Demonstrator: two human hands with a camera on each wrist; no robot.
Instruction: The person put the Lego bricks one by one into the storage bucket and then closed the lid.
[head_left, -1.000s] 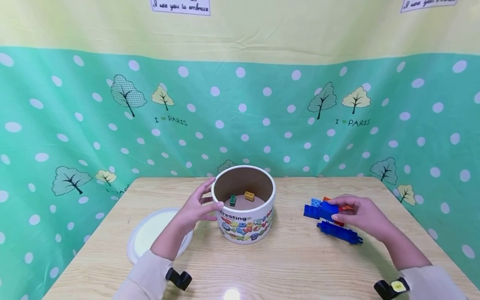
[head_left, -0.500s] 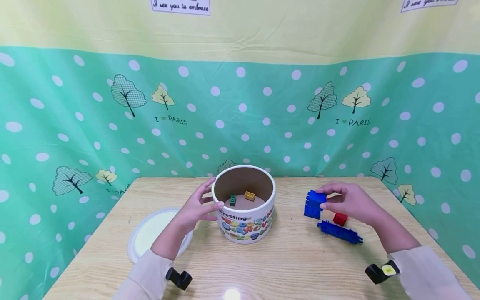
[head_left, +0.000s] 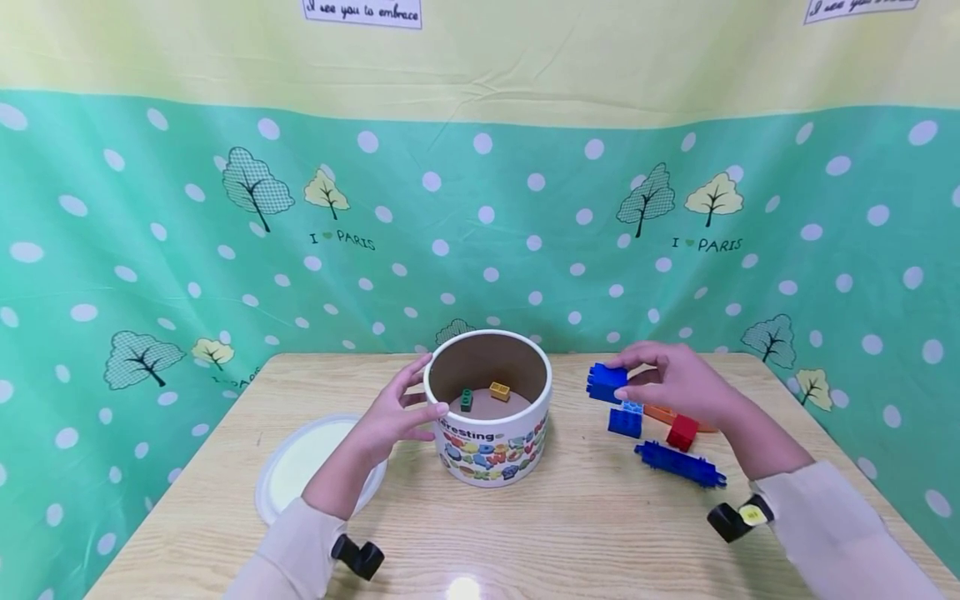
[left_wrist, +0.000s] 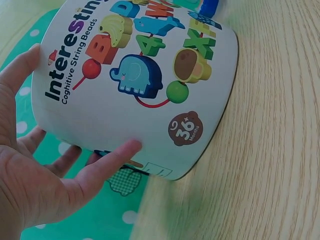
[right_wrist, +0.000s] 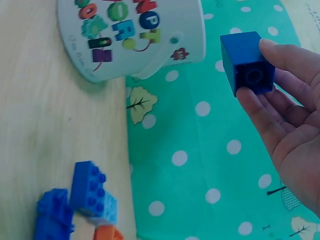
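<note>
My left hand [head_left: 386,417] rests spread against the left side of a white bucket [head_left: 487,467] printed with colourful letters. Its thumb lies on the printed front, its fingertips at the side and near the rim. Inside the bucket are a green brick [head_left: 467,401] and a yellow-orange brick [head_left: 499,391]. Right of the bucket, my right hand [head_left: 675,383] pinches a blue toy brick [right_wrist: 242,62] between thumb and fingers, raised above the other bricks. The brick's hollow underside shows in the right wrist view.
Below the right hand lie another blue brick [head_left: 625,423], a light blue piece [head_left: 633,407], a red brick [head_left: 682,432] and an orange piece [head_left: 658,414]. A long blue base with end hooks [head_left: 678,464] lies nearer. A white lid [head_left: 300,462] is at the left, a patterned curtain [head_left: 480,250] behind.
My right hand has lifted the blue brick off the pile and carried it up and left, uncovering the red, orange and light blue pieces. My left hand has stayed at the bucket.
</note>
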